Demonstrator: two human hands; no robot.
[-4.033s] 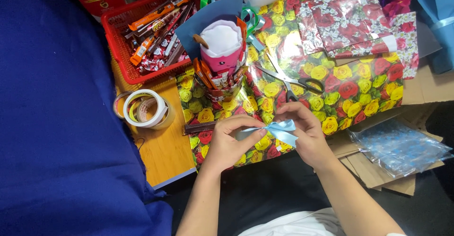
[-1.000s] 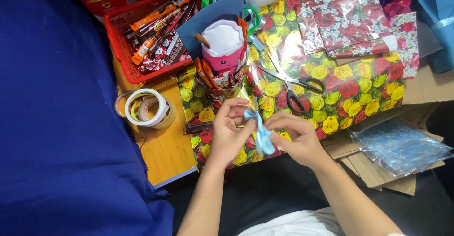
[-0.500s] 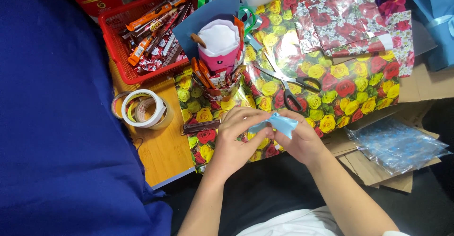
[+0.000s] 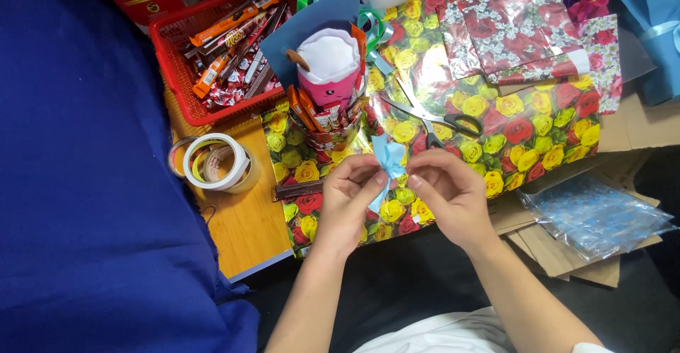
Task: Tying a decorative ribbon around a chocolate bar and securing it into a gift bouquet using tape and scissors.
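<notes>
In the head view, the left hand [image 4: 348, 201] and the right hand [image 4: 446, 194] are meeting over the near edge of a sheet of glossy wrapping paper printed with red and yellow roses [image 4: 524, 137]. Both hands are pinching a light blue ribbon bow [image 4: 387, 163] between thumb and fingertips: the left is gripping it from the left side, the right from the right, and the loops are standing up above the fingers while 1 tail is hanging down between the palms.

Just beyond the bow, a small pink and white gift bundle ringed with snack bars [image 4: 327, 91] is standing on the paper, backed by a dark blue card. A pair of black-handled scissors [image 4: 432, 116] is lying on the paper to the right of the bundle, apart from the hands. A red plastic basket of wrapped snack bars [image 4: 185, 109] is sitting at the far left of the wooden table [image 4: 244, 225], and 2 rolls of clear tape [image 4: 212, 162] are lying beside it, nearer the person. A crumpled blue-dotted clear plastic sheet [image 4: 595, 215] is resting on brown cardboard at the right. A large dark blue cloth [image 4: 85, 183] is filling the left side.
</notes>
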